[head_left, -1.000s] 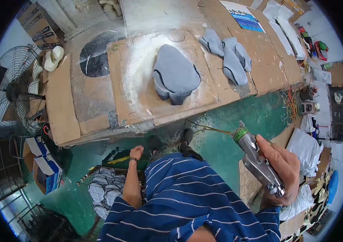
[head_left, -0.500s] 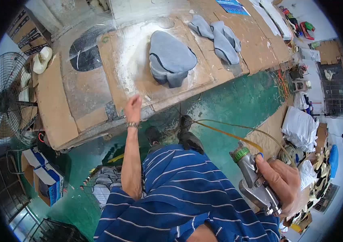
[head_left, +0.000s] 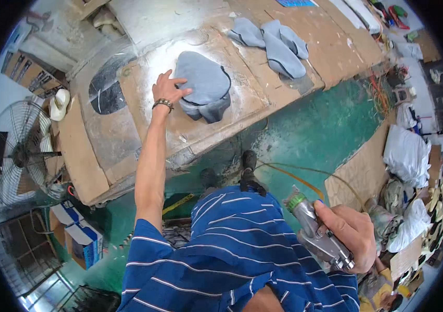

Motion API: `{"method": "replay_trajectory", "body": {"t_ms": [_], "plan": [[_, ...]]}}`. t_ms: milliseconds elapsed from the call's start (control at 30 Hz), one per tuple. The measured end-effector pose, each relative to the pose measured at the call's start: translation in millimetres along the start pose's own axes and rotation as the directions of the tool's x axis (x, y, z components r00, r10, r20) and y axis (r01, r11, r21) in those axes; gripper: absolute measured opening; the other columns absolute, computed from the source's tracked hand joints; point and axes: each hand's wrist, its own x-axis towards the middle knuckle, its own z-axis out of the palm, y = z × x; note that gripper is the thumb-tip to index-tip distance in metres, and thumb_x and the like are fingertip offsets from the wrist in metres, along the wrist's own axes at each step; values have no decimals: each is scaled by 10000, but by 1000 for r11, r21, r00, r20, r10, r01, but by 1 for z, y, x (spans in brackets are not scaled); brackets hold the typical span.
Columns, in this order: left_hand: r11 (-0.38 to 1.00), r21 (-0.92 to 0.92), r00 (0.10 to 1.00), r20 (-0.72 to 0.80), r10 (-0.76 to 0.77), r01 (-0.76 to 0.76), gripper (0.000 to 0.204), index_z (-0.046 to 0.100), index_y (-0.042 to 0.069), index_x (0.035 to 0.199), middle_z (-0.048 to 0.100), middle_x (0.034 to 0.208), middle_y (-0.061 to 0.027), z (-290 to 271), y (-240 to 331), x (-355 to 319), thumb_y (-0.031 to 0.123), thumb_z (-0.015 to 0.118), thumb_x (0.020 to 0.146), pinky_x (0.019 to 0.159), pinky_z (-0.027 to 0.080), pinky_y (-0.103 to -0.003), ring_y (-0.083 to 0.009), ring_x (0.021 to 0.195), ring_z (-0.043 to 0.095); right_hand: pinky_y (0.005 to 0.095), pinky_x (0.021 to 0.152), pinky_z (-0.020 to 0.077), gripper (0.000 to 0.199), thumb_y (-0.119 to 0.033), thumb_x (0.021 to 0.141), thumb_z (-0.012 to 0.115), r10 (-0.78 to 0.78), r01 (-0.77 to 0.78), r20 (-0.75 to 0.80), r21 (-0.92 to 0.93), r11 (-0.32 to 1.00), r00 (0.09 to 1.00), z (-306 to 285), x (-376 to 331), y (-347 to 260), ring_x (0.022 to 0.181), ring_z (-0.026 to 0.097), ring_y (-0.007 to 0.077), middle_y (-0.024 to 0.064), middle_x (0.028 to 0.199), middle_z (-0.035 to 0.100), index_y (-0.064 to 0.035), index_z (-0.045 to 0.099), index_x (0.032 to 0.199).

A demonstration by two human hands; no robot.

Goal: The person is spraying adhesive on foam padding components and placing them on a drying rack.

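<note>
My right hand [head_left: 350,234] is wrapped around a metal spray gun [head_left: 317,229] with a green ring at its nozzle end, held in front of my right side. A thin hose runs behind it from the floor. My left hand [head_left: 168,89] reaches over the table, fingers spread, thumb and fingertips at the left edge of a grey fabric piece [head_left: 203,78] with black edging. Whether the fingertips press on the fabric, I cannot tell. That piece lies on a cardboard sheet [head_left: 247,96] dusted with white around it.
More grey fabric pieces [head_left: 281,49] lie farther right on the cardboard-covered table [head_left: 330,44]. A large fan [head_left: 21,153] stands at the left, above an open box [head_left: 78,239] on the green floor [head_left: 310,135]. White sacks [head_left: 406,156] and piled materials line the right side.
My left hand has moved forward from the table's near edge to the left side of the grey fabric piece, its fingers now spread. The spray gun has shifted slightly left, still in my right hand.
</note>
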Motion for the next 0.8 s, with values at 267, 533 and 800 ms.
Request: {"method": "replay_trajectory", "body": {"t_ms": [267,533,800], "plan": [[996,-85,999,48,-1,5,490,811,276,1114,458,1575,-156,10,-10,11,388,909,648,1223,316,-450,-372,1491,348,389,618,530,740,-62,746,790,51,-47,-25,140,989,998,-31,-10,89,736,688,313,177,891,699,86,531,1424],[987,-160,996,77,43,-30,535,782,227,1197,416,1598,-167,10,-11,-1,269,892,676,1236,295,-431,-356,1478,359,381,634,533,737,-15,684,755,75,-34,-144,266,963,987,-56,-8,157,723,690,316,170,863,699,93,567,1388],[996,-86,986,168,-1,16,568,734,290,1281,348,1647,-123,11,-11,-11,223,861,731,1259,251,-466,-387,1526,269,320,628,461,625,-217,718,734,154,-41,-308,345,938,939,-56,33,179,656,640,267,150,774,652,66,675,1272]]}}
